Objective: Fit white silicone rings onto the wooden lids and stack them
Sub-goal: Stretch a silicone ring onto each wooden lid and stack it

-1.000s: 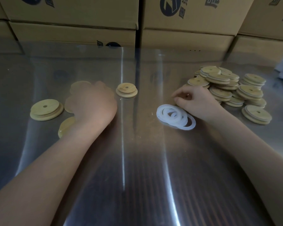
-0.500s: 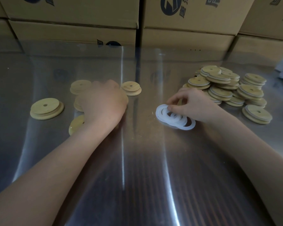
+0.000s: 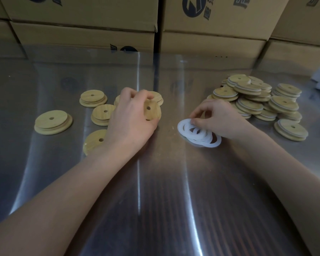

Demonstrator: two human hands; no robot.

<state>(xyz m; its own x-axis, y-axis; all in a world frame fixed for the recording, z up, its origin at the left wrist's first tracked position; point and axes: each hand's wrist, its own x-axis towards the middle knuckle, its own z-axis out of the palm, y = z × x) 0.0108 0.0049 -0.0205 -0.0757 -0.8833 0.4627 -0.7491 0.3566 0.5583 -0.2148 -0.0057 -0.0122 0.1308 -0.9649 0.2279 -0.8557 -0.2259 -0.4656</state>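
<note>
Left hand [image 3: 131,119] grips one bare wooden lid [image 3: 151,109] tilted on edge, groove exposed to take a seal, while right hand [image 3: 218,119] pinches the top ring off the white silicone rings [image 3: 198,133] lying between bare lids and the ringed pile [image 3: 257,100].

Dim scene; glare streaks on steel table [image 3: 164,182]; wide-angle edge distortion.

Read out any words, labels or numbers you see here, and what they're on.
Nothing reads fully.
Top middle cardboard box: dark round logo and characters, cropped, unreadable.
Lower left cardboard box: logo fragments, unreadable.
Wooden lids, white silicone rings: no print.
</note>
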